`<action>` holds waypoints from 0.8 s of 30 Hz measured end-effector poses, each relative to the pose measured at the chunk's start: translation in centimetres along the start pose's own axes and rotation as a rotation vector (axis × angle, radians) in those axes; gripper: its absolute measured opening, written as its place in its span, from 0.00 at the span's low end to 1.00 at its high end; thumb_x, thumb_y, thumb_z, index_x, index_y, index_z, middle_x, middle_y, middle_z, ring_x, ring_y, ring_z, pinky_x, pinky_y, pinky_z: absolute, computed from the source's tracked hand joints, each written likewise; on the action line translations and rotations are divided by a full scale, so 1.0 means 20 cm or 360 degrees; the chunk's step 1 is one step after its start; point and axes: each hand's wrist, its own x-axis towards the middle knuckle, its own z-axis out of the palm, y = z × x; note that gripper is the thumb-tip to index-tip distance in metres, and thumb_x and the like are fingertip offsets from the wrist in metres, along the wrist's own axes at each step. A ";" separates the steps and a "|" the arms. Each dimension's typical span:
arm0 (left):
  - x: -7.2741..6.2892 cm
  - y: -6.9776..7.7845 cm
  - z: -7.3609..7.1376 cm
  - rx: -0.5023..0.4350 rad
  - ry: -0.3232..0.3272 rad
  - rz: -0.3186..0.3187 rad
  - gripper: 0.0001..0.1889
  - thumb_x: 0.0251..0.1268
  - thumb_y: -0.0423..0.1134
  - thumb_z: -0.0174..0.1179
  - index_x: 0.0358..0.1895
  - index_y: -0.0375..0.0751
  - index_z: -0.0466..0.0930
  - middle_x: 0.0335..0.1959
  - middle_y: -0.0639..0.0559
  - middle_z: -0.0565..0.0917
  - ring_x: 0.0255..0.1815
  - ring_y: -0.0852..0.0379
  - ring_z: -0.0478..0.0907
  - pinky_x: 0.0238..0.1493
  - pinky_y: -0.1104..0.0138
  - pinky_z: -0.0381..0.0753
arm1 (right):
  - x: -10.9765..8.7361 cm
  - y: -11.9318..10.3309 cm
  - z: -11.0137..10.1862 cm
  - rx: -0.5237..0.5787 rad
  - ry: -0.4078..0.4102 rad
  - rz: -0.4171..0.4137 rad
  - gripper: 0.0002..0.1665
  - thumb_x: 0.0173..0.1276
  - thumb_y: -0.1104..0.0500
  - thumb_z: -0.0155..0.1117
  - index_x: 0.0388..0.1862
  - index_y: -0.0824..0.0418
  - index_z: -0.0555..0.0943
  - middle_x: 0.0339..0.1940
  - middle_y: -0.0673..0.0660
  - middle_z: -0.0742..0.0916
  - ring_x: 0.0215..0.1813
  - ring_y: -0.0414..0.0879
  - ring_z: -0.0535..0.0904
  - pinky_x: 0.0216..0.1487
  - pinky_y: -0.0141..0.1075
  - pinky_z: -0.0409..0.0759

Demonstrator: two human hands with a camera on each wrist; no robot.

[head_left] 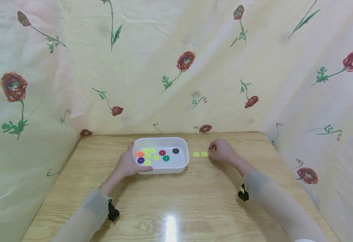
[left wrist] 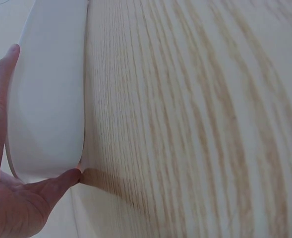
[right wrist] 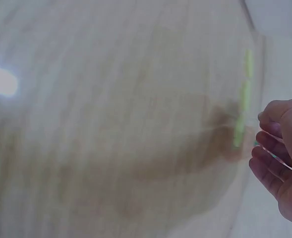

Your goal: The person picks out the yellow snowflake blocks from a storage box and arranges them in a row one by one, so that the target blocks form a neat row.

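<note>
Your pale left sleeve (head_left: 82,211) and right sleeve (head_left: 279,198) fill the foreground, a black wrist device (head_left: 113,213) below the left cuff, as your left hand (head_left: 129,164) grips the left end of a white tray (head_left: 170,170), fingers around the end and thumb along the near wall. Your right hand (head_left: 223,151) curls its fingers just beside two yellow flower pieces (head_left: 205,154) lying right of the tray; whether it pinches anything, you cannot tell. Inside the tray, yellow discs (head_left: 155,157) cluster toward your left hand with an orange piece (head_left: 140,154) and a purple piece (head_left: 141,160); a red piece (head_left: 162,152), a green piece (head_left: 166,158) and a dark piece (head_left: 175,151) lie farther right. The table (head_left: 152,201) catches a bright glare before a draped, poppy-printed cloth (head_left: 140,70). Its top shows streaked wood grain; the tray is smooth and round-cornered, the flower pieces flat and scallop-edged.
</note>
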 end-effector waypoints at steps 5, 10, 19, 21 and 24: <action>0.00 0.00 0.00 0.0013 0.0001 0.0012 0.69 0.42 0.59 0.87 0.85 0.48 0.49 0.71 0.43 0.77 0.64 0.44 0.79 0.68 0.44 0.82 | 0.04 -0.02 -0.07 -0.0055 0.0061 -0.0066 0.08 0.69 0.63 0.67 0.41 0.65 0.89 0.39 0.61 0.92 0.42 0.53 0.86 0.48 0.51 0.86; 0.00 0.00 0.00 0.0016 -0.0002 0.0010 0.69 0.42 0.60 0.86 0.85 0.48 0.49 0.72 0.43 0.76 0.65 0.44 0.78 0.69 0.43 0.81 | 0.09 -0.06 -0.11 -0.0120 0.0103 -0.0153 0.10 0.70 0.63 0.65 0.44 0.67 0.90 0.38 0.59 0.92 0.42 0.53 0.86 0.49 0.51 0.86; 0.00 0.01 -0.01 0.0023 -0.0004 -0.0020 0.70 0.42 0.60 0.87 0.86 0.47 0.47 0.72 0.42 0.76 0.65 0.43 0.79 0.68 0.44 0.82 | 0.22 -0.25 -0.14 -0.0107 0.0169 -0.0280 0.08 0.67 0.64 0.67 0.41 0.66 0.89 0.44 0.63 0.92 0.45 0.56 0.88 0.52 0.51 0.87; 0.00 0.01 -0.01 0.0023 -0.0004 -0.0016 0.70 0.42 0.60 0.87 0.85 0.46 0.48 0.72 0.41 0.76 0.65 0.43 0.79 0.68 0.44 0.82 | 0.25 -0.29 -0.14 -0.0102 0.0162 -0.0302 0.09 0.66 0.64 0.67 0.41 0.66 0.89 0.44 0.63 0.92 0.45 0.55 0.88 0.52 0.50 0.88; 0.00 0.01 -0.01 0.0020 -0.0002 -0.0008 0.70 0.42 0.59 0.87 0.86 0.46 0.48 0.72 0.41 0.76 0.65 0.43 0.79 0.68 0.43 0.82 | 0.28 -0.35 -0.13 -0.0116 0.0153 -0.0333 0.09 0.67 0.63 0.67 0.42 0.65 0.90 0.41 0.61 0.92 0.43 0.53 0.87 0.50 0.48 0.87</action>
